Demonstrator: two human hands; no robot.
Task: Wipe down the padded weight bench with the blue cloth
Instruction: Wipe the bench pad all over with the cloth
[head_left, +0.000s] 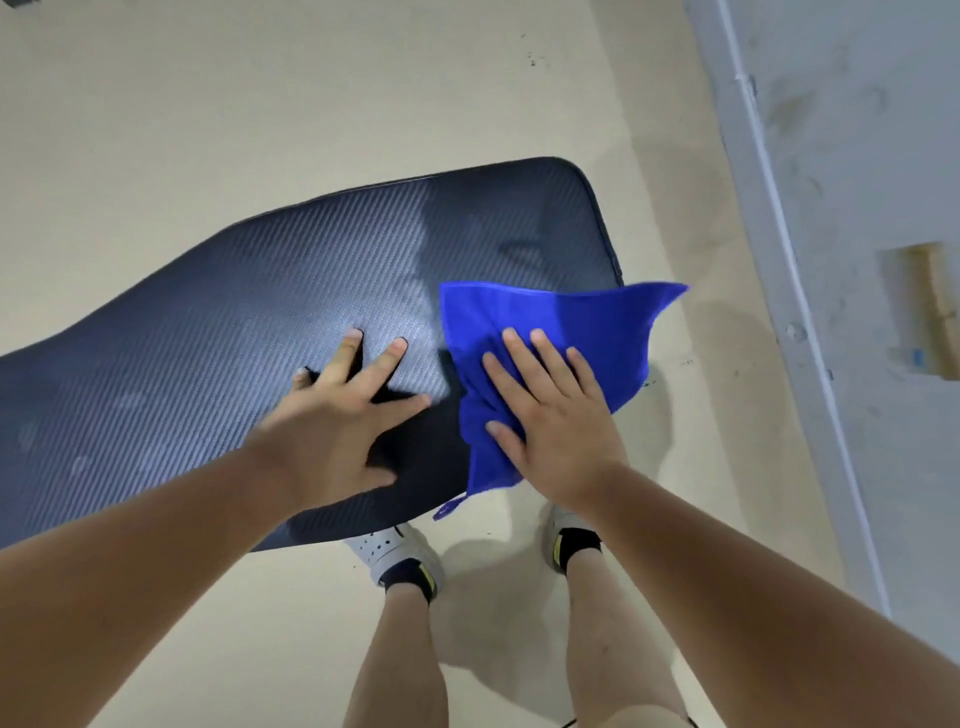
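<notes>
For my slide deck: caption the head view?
Right hand presses blue cloth onto padded bench; left hand braces.

bench pad (218, 332): dark navy, diagonal weave | cloth (561, 322): bright blue | floor (208, 104): beige

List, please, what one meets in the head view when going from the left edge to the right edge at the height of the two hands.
weight bench → left hand → blue cloth → right hand → floor → white wall
</notes>
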